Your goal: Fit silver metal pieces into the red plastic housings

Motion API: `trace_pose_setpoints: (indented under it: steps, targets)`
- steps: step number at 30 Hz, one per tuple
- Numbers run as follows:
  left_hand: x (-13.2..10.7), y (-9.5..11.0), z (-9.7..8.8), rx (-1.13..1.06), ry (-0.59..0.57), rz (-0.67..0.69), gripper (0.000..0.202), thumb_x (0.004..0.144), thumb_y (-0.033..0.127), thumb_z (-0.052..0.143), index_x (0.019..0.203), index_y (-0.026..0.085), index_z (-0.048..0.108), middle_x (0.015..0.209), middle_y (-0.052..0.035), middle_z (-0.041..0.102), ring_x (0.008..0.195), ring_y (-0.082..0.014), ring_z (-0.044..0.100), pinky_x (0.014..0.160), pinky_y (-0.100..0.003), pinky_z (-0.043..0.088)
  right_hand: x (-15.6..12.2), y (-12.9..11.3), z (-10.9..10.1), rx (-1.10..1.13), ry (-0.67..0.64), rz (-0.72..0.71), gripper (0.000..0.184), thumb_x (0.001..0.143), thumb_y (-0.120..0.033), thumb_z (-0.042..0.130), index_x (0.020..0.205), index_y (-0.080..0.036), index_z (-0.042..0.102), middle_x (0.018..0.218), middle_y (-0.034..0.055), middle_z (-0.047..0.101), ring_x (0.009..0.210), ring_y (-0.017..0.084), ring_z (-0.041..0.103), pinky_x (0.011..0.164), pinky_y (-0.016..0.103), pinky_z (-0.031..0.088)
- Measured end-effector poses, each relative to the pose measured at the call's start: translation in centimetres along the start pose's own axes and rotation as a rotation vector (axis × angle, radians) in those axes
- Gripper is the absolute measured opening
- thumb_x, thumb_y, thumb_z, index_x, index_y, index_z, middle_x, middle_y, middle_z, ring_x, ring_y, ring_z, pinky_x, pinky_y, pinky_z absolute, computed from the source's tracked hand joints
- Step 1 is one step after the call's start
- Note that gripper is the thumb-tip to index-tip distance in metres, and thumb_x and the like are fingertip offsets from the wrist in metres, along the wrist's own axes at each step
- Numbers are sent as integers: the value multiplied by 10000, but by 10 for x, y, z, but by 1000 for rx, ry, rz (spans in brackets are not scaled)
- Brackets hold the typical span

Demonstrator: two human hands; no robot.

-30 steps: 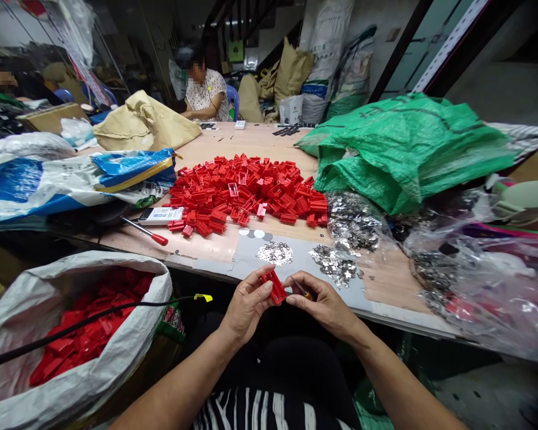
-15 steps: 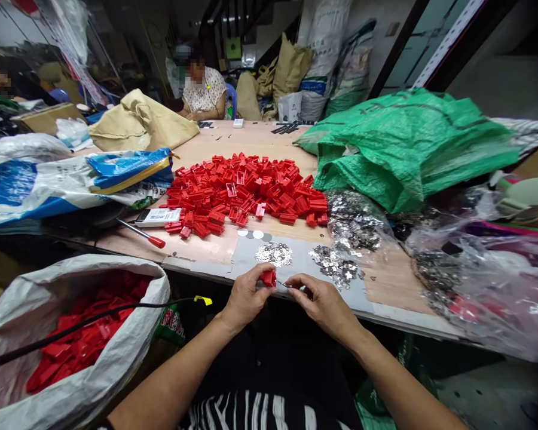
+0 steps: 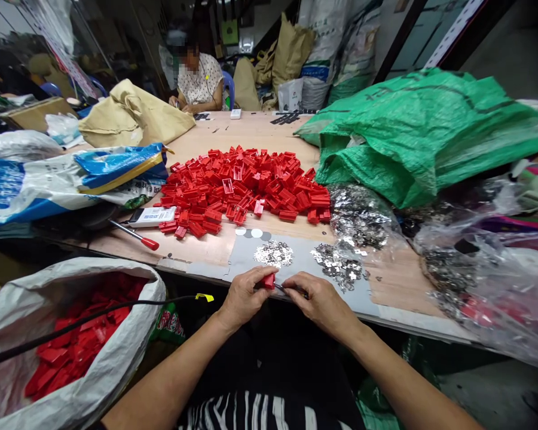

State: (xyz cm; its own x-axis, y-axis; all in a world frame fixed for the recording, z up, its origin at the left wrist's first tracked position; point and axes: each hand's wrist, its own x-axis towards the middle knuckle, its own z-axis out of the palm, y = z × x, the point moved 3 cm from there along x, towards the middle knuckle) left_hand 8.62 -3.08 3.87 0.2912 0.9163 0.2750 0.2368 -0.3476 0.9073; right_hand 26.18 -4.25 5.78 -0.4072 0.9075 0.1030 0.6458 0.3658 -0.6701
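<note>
Between the thumb and fingers of my left hand (image 3: pixel 242 298) is a small red plastic housing (image 3: pixel 269 280), held just off the table's front edge. My right hand (image 3: pixel 320 301) pinches a thin metal tool (image 3: pixel 278 287) that looks like tweezers; its tip meets the right side of the housing. Whether the tip carries a small piece is too small to tell. Just beyond my hands, a pile of shiny flat metal pieces (image 3: pixel 273 254) lies on a grey sheet (image 3: pixel 302 245), with a second pile of metal pieces (image 3: pixel 341 266) to its right.
A big heap of red housings (image 3: pixel 246 188) covers mid-table. A red-handled tool (image 3: pixel 149 243) lies left, above a white sack (image 3: pixel 150 280) of red parts. A green sack (image 3: pixel 412 131) and clear bags of metal pieces (image 3: pixel 361 221) stand right. A person (image 3: pixel 201 80) sits at the far end.
My right hand has come slightly left, bringing the tool's tip against the red housing. The housing is turned a little in my left hand. The whole view has shifted slightly.
</note>
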Motion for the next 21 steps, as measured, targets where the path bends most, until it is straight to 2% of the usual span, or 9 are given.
trace_pose_setpoints:
  steps: [5, 13, 17, 21]
  targets:
    - [-1, -3, 1, -5, 2, -35, 431, 746, 142, 665, 1148, 297, 655, 1119, -44, 696, 1031, -231, 638, 926, -374, 476, 4, 0, -2, -6, -27, 56, 162, 872, -170, 509, 901, -222, 660, 886, 30, 666, 828, 190, 618, 724, 297, 462]
    - [-3, -4, 5, -8, 34, -69, 413, 746, 167, 677, 1135, 304, 663, 1028, -34, 719, 926, -227, 657, 851, -346, 491, 9, -9, 1, -103, -59, 185, 133, 840, -137, 527, 814, -224, 624, 783, 22, 654, 746, 199, 610, 658, 295, 427]
    - [-4, -4, 6, 7, 67, -79, 395, 752, 180, 677, 1126, 306, 666, 1031, -33, 717, 916, -224, 657, 843, -335, 485, 8, -15, 10, -156, -22, 229, 132, 850, -111, 508, 823, -210, 591, 822, 37, 639, 756, 196, 604, 668, 297, 418]
    - [-2, -5, 5, -2, 51, -75, 356, 739, 217, 701, 1088, 277, 672, 1015, -34, 714, 913, -215, 651, 850, -330, 477, 5, -16, 12, -131, -26, 216, 113, 873, -124, 504, 871, -198, 589, 859, 39, 638, 805, 198, 600, 712, 307, 425]
